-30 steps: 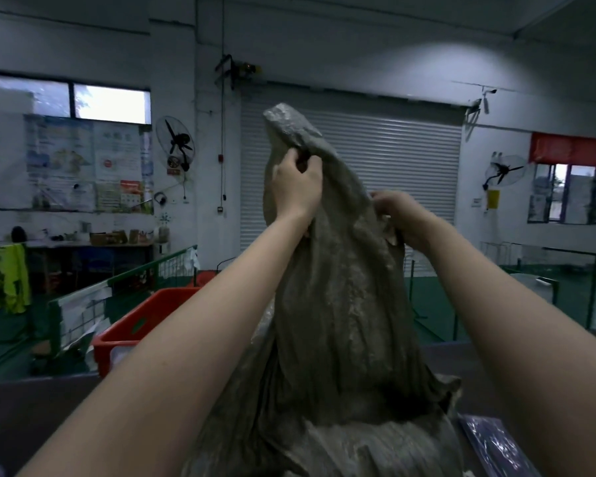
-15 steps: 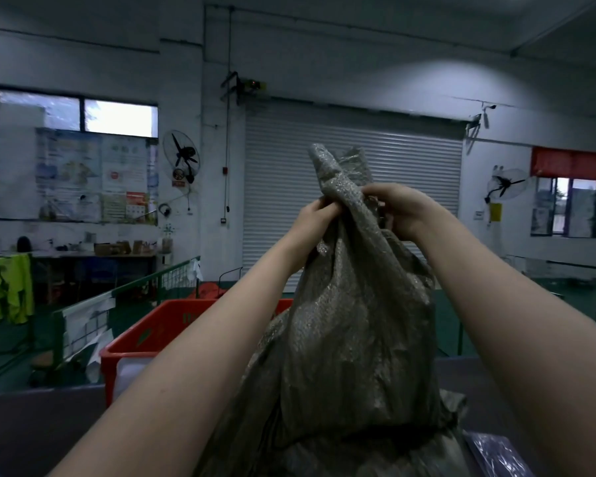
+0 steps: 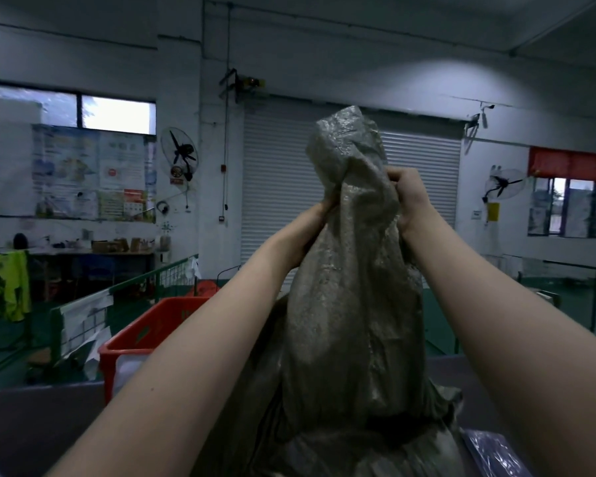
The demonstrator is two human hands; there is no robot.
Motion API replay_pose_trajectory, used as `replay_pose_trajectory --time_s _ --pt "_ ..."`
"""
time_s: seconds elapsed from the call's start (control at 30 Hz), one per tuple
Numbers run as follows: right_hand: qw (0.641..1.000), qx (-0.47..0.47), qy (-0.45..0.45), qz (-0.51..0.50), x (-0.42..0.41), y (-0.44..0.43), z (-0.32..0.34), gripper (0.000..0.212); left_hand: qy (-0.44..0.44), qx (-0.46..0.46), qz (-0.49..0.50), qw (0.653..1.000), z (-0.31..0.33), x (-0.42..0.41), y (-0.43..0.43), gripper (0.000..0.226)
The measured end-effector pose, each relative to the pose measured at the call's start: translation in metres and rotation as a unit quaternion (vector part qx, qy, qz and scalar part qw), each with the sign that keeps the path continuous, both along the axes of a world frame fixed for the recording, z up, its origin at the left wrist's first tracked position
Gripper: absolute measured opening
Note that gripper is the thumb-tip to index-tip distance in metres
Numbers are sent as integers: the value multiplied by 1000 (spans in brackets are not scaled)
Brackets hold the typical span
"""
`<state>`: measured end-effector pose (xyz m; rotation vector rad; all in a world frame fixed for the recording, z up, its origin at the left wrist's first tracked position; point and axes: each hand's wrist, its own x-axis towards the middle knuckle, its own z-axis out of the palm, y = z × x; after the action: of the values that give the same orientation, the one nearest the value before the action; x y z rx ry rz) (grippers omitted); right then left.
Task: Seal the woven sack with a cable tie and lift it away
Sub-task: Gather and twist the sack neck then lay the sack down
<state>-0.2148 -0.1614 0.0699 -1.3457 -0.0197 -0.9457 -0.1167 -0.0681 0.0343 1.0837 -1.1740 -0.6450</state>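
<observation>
A grey-green woven sack (image 3: 353,304) stands upright in front of me, its top gathered into a narrow neck with a loose tuft above. My left hand (image 3: 312,223) grips the neck from the left, partly hidden behind the fabric. My right hand (image 3: 408,197) clutches the neck from the right, fingers curled into the cloth. The sack's lower part bulges and spreads at the bottom of the view. No cable tie is visible.
A red plastic crate (image 3: 141,339) sits to the left behind a dark counter edge (image 3: 38,418). A green railing (image 3: 124,287) runs beyond it. A shiny plastic-wrapped item (image 3: 496,456) lies at lower right. A roller shutter door (image 3: 276,187) fills the far wall.
My hands have come together on the sack's mouth, bunching it from a wide spread into a tight neck. The left hand dropped lower and went behind the fabric.
</observation>
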Motion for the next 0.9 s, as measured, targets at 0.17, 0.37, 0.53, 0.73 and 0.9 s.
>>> replay_pose_trajectory --time_s 0.17,0.37,0.53,0.73,0.9 --pt "998 17 -59 -2 -12 -14 0 45 78 -82 184 976 19 13 -1 13" --pt "972 -173 155 -32 -31 -22 1 25 103 -152 309 933 39 26 2 17" --pt "977 -132 167 0 -7 -4 4 49 105 -133 89 981 44 -12 3 25" --pt "986 3 71 -148 10 -17 6 87 55 -141 151 977 53 -4 11 26" --pt "994 44 33 -90 -5 0 3 25 -72 7 253 965 35 28 14 63"
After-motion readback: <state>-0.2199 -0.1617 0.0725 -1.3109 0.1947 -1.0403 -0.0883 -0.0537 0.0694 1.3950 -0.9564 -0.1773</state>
